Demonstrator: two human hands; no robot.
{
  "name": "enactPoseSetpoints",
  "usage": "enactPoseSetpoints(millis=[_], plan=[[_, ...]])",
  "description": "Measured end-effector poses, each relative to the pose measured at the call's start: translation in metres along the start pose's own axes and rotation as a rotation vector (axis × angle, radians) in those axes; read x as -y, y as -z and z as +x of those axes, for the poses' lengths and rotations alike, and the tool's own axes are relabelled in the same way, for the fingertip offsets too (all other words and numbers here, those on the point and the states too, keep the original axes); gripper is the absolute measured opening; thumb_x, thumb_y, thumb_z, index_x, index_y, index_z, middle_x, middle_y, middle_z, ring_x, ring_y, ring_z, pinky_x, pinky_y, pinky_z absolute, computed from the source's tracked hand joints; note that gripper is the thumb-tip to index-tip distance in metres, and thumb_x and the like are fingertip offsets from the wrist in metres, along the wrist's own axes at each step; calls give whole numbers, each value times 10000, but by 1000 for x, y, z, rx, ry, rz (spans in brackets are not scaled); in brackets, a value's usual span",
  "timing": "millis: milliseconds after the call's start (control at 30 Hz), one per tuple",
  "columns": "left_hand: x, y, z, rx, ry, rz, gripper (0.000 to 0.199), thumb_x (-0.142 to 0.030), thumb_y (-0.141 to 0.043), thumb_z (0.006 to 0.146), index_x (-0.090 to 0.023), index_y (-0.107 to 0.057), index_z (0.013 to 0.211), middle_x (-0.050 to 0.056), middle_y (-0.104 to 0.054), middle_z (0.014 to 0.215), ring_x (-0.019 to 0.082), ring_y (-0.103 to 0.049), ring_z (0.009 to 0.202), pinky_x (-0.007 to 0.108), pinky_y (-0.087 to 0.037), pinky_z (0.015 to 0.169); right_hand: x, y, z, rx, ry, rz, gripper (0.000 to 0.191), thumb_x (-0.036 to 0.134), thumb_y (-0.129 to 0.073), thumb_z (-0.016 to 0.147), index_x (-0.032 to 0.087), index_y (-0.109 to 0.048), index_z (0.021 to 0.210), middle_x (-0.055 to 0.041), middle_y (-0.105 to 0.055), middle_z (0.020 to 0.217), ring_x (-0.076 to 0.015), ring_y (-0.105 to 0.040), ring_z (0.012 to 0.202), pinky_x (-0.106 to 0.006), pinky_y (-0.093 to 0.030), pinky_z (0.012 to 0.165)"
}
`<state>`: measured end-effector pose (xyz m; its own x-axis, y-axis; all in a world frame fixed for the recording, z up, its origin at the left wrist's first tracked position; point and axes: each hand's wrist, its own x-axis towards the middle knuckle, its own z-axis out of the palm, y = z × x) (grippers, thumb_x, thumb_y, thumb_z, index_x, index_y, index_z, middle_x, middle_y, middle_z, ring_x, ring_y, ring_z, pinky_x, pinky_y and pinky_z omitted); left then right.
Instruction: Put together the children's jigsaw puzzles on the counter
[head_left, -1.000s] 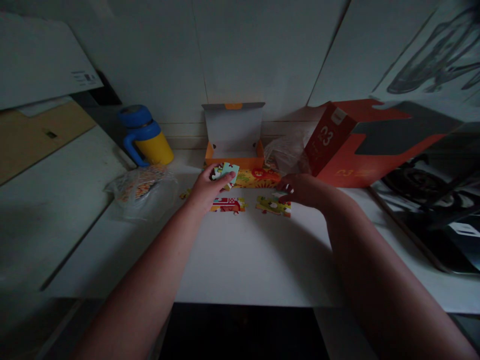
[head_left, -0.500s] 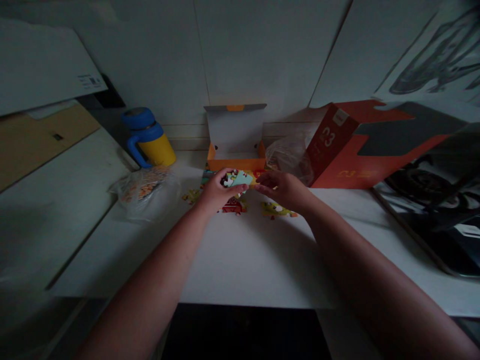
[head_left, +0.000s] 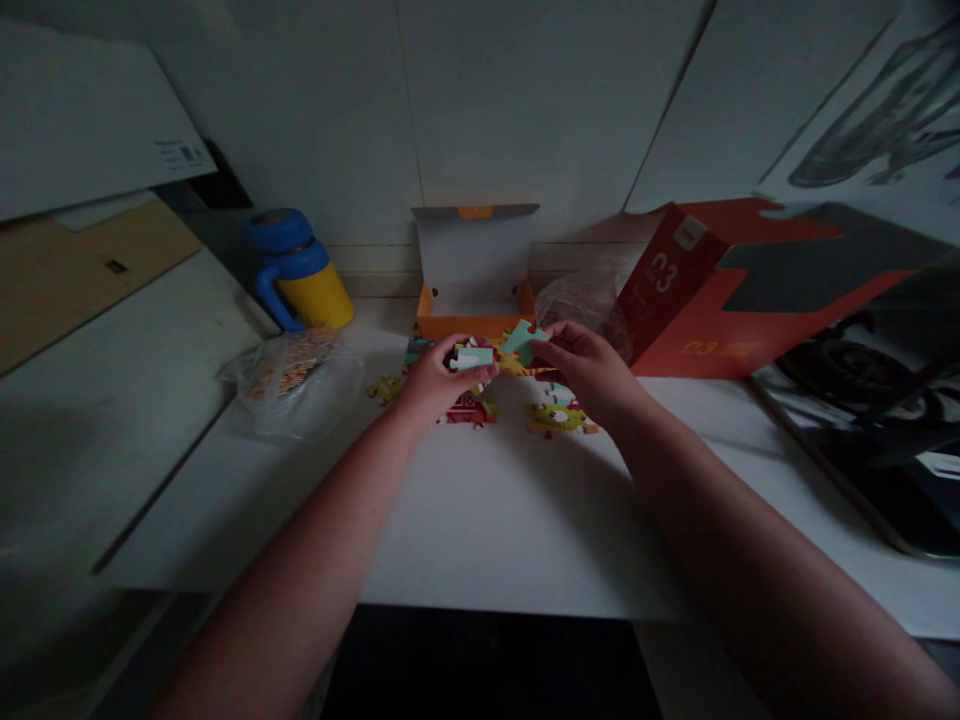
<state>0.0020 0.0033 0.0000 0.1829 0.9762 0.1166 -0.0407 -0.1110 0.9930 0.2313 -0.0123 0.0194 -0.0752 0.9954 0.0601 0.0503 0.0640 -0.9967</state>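
My left hand (head_left: 442,378) is closed around a small stack of jigsaw puzzle pieces (head_left: 474,357), the top one pale green and white. Between the thumb and fingers of my right hand (head_left: 585,365) is a single pale green puzzle piece (head_left: 523,342), held up just right of the stack and apart from it. Beneath the hands lie joined puzzle pieces: a red section (head_left: 466,410) below my left hand and a yellow-green section (head_left: 562,417) below my right. More yellowish pieces (head_left: 386,390) sit left of my left hand. My hands hide part of the puzzle.
Behind the hands stands an open orange box (head_left: 476,326) with its lid up. A clear plastic bag (head_left: 296,385) and a blue-and-yellow mug (head_left: 319,290) are at left. Another clear bag (head_left: 581,305) and a large red carton (head_left: 690,330) are at right on the white table (head_left: 487,520).
My right hand has taken a pale green puzzle piece off the stack and moved slightly right with it. My left hand stays in place, holding the remaining pieces.
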Motion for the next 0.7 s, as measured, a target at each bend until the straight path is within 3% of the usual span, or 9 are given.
enactPoseSetpoints(millis=[133, 300, 500, 700], plan=[[-2, 7, 4, -95, 94, -62, 526, -387, -964, 648, -221, -712, 1079, 81, -771, 1096, 202, -722, 919, 302, -568, 774, -8, 21, 8, 12, 58, -134, 351, 505, -736, 859, 229, -654, 1061, -51, -755, 1036, -187, -720, 874, -330, -601, 793], [3, 16, 8, -156, 159, -106, 584, -405, -974, 629, -243, -685, 1111, 88, -754, 1174, 214, -732, 918, 294, -571, 693, -16, 42, 11, 121, 103, -618, 322, 339, -654, 930, 211, -779, 1197, -63, -803, 998, -198, -718, 834, -294, -549, 739], [4, 16, 8, -154, 185, -120, 602, -406, -977, 627, -247, -677, 1123, 104, -740, 1236, 222, -733, 960, 301, -580, 718, -8, 39, 7, 169, 82, -895, 346, 286, -635, 947, 231, -801, 1245, -45, -815, 937, -174, -701, 735, -264, -505, 680], [7, 17, 9, -157, 180, -123, 586, -400, -979, 613, -257, -680, 1097, 88, -742, 1202, 228, -741, 948, 313, -583, 717, -2, 33, 4, 264, 80, -965, 322, 268, -631, 957, 247, -807, 1227, -53, -825, 1023, -198, -730, 829, -285, -535, 760]])
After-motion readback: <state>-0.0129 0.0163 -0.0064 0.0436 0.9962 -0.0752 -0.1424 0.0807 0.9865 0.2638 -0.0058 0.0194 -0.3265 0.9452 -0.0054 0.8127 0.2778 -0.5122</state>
